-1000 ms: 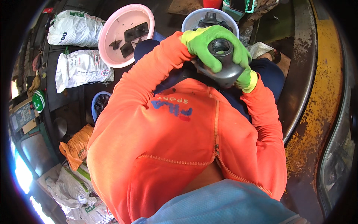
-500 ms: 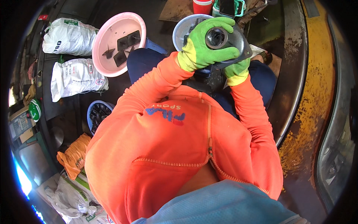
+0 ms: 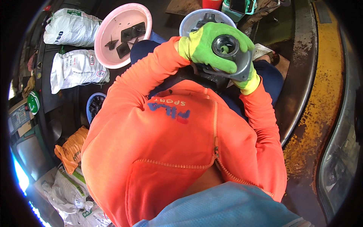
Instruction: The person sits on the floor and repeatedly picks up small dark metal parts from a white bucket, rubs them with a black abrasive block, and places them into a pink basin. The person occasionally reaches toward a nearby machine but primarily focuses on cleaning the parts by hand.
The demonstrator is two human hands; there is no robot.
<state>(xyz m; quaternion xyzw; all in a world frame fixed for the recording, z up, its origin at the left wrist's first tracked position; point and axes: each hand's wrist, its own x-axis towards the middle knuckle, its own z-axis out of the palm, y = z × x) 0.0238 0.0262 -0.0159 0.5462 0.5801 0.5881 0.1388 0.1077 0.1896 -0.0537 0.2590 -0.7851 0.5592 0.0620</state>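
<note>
In a green and yellow glove, my left hand (image 3: pixel 206 41) is wrapped round a dark plastic part with a round collar and a flat square flange (image 3: pixel 245 66). The collar's ring faces up, and green glove shows through its hole. My right hand (image 3: pixel 249 83), gloved alike, holds the part from beneath at its right side; most of its fingers are hidden behind the flange. Just beyond my hands stands a pale blue basin (image 3: pixel 184 28) with dark parts in it, partly covered by my left hand.
To the left are a pink basin (image 3: pixel 102 41) holding several dark pieces, two white sacks (image 3: pixel 72 28), a blue basin (image 3: pixel 89 109) of black parts and an orange bag (image 3: pixel 73 149). A teal basket (image 3: pixel 231 15) and red container (image 3: pixel 212 3) stand ahead. A rusty yellow metal edge (image 3: pixel 317 109) curves along the right.
The part is lower and tilted differently, its ring now showing glove through the hole. My left hand has shifted its grip round the collar. The whole view has moved slightly.
</note>
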